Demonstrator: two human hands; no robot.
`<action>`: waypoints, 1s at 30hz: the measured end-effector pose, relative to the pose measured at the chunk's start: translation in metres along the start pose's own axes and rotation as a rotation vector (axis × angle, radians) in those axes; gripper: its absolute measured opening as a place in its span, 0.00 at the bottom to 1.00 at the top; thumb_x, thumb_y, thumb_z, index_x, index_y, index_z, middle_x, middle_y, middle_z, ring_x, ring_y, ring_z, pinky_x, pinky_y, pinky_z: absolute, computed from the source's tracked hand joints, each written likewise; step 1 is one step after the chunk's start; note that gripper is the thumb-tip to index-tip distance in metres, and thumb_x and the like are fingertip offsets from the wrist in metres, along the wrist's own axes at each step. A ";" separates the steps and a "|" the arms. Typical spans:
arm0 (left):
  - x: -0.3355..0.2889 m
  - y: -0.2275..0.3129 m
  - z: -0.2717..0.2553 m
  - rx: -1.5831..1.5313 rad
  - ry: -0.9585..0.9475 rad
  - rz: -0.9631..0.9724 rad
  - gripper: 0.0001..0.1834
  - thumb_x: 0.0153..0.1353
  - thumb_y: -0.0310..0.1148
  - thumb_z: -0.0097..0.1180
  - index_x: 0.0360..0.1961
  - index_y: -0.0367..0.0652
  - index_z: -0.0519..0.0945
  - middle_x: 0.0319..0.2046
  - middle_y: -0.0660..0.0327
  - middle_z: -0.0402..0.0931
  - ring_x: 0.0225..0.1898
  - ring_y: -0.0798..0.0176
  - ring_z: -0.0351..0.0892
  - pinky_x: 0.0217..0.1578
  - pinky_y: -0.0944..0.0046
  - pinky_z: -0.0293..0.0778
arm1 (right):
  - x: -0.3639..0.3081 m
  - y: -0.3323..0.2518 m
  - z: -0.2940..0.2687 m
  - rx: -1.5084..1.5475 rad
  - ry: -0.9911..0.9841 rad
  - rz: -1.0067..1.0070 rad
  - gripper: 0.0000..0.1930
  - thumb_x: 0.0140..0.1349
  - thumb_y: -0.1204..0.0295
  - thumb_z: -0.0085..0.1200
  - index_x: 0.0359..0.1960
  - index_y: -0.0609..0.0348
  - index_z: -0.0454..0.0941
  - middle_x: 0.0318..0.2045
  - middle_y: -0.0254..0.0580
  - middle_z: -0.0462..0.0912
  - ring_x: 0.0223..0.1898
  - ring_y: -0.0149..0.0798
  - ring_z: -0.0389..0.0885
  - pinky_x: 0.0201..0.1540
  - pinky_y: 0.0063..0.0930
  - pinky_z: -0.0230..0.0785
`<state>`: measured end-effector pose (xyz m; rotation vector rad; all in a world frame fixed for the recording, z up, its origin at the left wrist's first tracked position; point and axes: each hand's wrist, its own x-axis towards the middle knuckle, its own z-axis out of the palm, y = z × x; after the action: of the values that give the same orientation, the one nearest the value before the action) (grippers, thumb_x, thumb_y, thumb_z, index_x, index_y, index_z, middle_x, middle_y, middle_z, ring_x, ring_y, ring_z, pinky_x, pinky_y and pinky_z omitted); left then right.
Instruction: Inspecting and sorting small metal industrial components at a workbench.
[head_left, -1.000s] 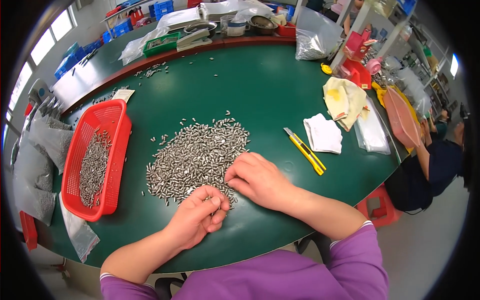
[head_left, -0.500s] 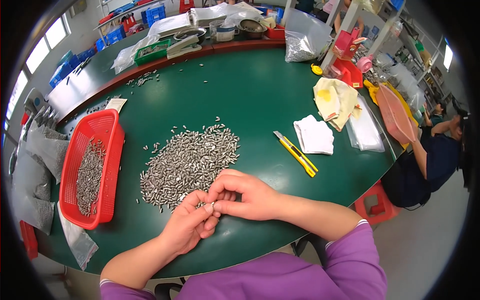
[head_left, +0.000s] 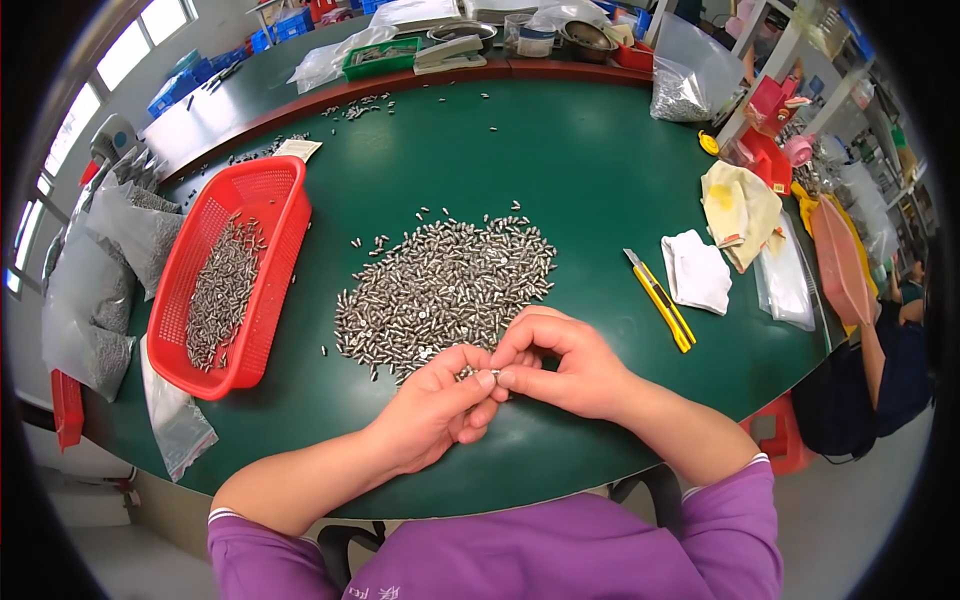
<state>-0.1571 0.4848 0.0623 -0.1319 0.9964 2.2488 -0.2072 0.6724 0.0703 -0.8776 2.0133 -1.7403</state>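
A heap of small, silvery cylindrical metal parts [head_left: 445, 285] lies on the green table in front of me. At its near edge my two hands meet, fingertip to fingertip. My left hand [head_left: 440, 408] is closed, thumb and forefinger pinching one small metal part [head_left: 495, 373]; a few more parts seem to show in its curled fingers. My right hand [head_left: 575, 368] pinches the same part from the other side with thumb and forefinger. Fingers cover most of that part, so its exact shape cannot be made out.
To the left stands a red perforated basket [head_left: 275, 310] with more metal parts in it, beside bulging plastic bags [head_left: 85, 310]. A yellow box cutter [head_left: 662, 305], a folded white cloth [head_left: 697, 272] and cream gloves [head_left: 740, 215] lie right. A co-worker [head_left: 860, 390] sits beyond the table's right edge.
The whole view has swung, so the table and everything on it appear farther right and higher. Both hands stay together at the heap's near edge, still pinching a small part.
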 end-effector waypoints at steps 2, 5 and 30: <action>-0.001 0.000 0.000 -0.003 -0.002 0.004 0.06 0.64 0.30 0.44 0.42 0.44 0.66 0.32 0.63 0.70 0.24 0.74 0.64 0.20 0.75 0.59 | 0.000 0.000 0.000 -0.015 -0.003 -0.002 0.05 0.53 0.77 0.57 0.32 0.58 0.76 0.31 0.32 0.72 0.29 0.22 0.71 0.31 0.16 0.65; -0.001 0.000 0.000 -0.005 -0.004 0.005 0.06 0.64 0.30 0.44 0.42 0.44 0.66 0.32 0.63 0.70 0.24 0.74 0.64 0.21 0.74 0.60 | 0.000 0.001 0.000 -0.039 -0.003 -0.003 0.05 0.53 0.77 0.57 0.32 0.58 0.76 0.31 0.32 0.72 0.29 0.22 0.71 0.31 0.16 0.65; -0.003 0.001 0.005 0.005 0.008 -0.014 0.05 0.62 0.25 0.46 0.39 0.43 0.67 0.31 0.61 0.70 0.24 0.72 0.64 0.20 0.74 0.59 | -0.003 0.003 0.000 0.065 -0.038 -0.087 0.05 0.53 0.74 0.57 0.31 0.56 0.76 0.30 0.29 0.70 0.29 0.21 0.69 0.31 0.15 0.64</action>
<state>-0.1542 0.4863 0.0677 -0.1460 1.0025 2.2342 -0.2055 0.6751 0.0674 -0.9829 1.9097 -1.8113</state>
